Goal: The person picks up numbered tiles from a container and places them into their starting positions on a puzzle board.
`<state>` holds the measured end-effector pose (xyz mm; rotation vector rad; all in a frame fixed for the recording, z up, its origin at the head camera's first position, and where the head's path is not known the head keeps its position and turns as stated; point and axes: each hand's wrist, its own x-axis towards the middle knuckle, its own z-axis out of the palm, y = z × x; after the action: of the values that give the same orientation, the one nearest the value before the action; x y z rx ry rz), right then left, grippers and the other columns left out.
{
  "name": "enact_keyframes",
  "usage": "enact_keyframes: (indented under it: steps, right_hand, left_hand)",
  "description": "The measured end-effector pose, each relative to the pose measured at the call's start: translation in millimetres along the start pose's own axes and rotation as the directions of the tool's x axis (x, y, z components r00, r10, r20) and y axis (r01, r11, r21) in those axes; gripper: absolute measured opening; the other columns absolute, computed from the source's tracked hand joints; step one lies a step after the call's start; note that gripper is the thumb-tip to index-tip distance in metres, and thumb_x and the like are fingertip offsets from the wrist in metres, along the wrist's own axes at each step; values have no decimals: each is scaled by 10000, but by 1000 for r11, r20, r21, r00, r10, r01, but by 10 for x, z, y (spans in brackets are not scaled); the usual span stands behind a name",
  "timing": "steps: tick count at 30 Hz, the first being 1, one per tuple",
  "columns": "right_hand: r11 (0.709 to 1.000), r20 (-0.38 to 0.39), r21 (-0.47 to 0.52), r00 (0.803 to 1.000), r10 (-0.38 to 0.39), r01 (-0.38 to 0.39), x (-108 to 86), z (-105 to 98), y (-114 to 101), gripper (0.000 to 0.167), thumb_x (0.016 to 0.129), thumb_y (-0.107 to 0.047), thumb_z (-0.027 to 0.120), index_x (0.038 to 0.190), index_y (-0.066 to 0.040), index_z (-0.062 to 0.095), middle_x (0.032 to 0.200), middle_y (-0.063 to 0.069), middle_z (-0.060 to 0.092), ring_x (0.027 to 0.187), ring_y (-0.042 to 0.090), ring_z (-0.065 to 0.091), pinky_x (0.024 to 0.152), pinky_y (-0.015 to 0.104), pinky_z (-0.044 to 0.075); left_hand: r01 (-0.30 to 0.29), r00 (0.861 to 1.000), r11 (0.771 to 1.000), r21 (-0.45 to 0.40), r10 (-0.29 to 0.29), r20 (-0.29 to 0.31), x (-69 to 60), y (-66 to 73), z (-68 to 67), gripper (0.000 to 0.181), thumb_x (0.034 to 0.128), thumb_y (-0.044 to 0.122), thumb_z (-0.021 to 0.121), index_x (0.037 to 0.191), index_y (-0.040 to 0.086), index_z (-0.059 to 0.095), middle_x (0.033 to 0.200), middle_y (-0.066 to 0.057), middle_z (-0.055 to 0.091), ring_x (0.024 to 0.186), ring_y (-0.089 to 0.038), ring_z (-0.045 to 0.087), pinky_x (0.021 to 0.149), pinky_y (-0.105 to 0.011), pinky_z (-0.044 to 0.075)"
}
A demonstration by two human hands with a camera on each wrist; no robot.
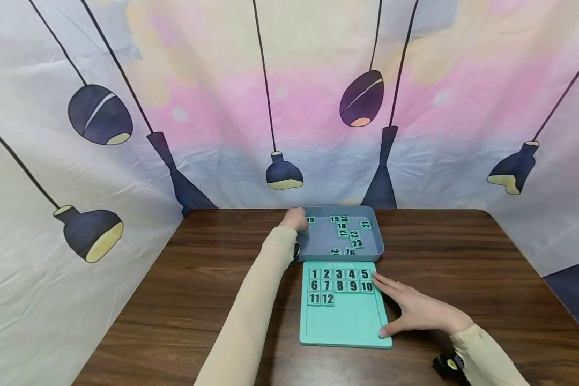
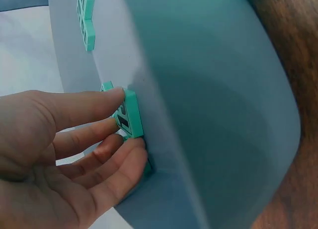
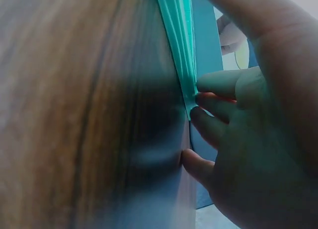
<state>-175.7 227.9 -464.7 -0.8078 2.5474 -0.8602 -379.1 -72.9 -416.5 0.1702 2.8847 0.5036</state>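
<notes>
1. Behind everything, the cloth [image 1: 212,64] with printed lamps fills the upper half of the head view.
2. The table [image 1: 463,252] spreads across the lower half.
3. My board [image 1: 352,324] lies on it, a little right of lower centre.
4. The tray [image 1: 373,236] sits just above the board in the frame, near the centre.
5. My right hand [image 1: 417,311], at lower right, grasps nothing: thumb and fingers are spread wide, their tips touching the board's right edge, thumb low, fingers higher.
6. My left hand [image 1: 295,219] reaches into the tray's left end, digits bent and drawn close in a pinch.
7. Twelve set tiles [image 1: 339,286], 1 to 12, fill the board's upper rows.
8. Loose tiles [image 1: 341,226] lie scattered in the tray.
9. One tile [image 2: 133,112], centre-left in the left wrist view, is pinched between my left fingertips; its number is partly hidden.
</notes>
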Motion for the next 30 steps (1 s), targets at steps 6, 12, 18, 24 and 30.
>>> enact_keyframes:
  steps: [6, 12, 18, 24, 30]
  right_hand:
    - [1000, 9, 25, 1000, 9, -10, 0, -15, -24, 1160, 778, -594, 804, 1603, -36, 210, 1661, 173, 152, 1438, 584, 171, 1058, 756, 219]
    - [999, 21, 40, 1000, 14, -15, 6, 10, 10, 1159, 782, -598, 799, 1613, -62, 192, 1669, 158, 132, 1445, 583, 143, 1065, 755, 210]
    - [998, 25, 52, 999, 20, -21, 0, 12, 24, 1153, 788, -588, 798, 1616, -70, 184, 1670, 159, 122, 1444, 590, 127, 1067, 757, 199]
    - [998, 16, 56, 1000, 14, -15, -2, 2, -1, 1159, 783, -573, 811, 1607, -39, 194, 1663, 182, 137, 1447, 585, 125, 1074, 759, 177]
    - [998, 18, 55, 1000, 4, -5, 2, -3, -14, 1148, 790, -567, 806, 1602, -25, 203, 1660, 194, 137, 1441, 598, 114, 1064, 772, 166]
  left_hand:
    - [-19, 1000, 1000, -17, 19, 6, 8, -11, 4, 324, 887, 68, 767, 1170, -49, 664, 1161, -178, 646, 904, -255, 545, 803, -370, 525]
    - [-113, 993, 993, -34, 112, -35, -14, -4, -13, 363, 937, 24, 675, 607, 75, 532, 626, -46, 475, 568, -172, 375, 590, -300, 419]
    - [-265, 964, 948, -175, 256, -73, -166, 44, -117, 362, 947, 39, 669, 619, 108, 535, 576, 14, 452, 487, -125, 405, 565, -266, 409]
    - [-363, 928, 867, -342, 369, -50, -459, 106, -162, 61, 932, 76, 716, 940, 25, 684, 870, -74, 673, 811, -338, 694, 679, -315, 557]
    - [-442, 877, 819, -367, 479, 14, -778, 185, -17, 41, 933, 93, 726, 934, 54, 711, 836, -23, 685, 762, -263, 689, 654, -280, 541]
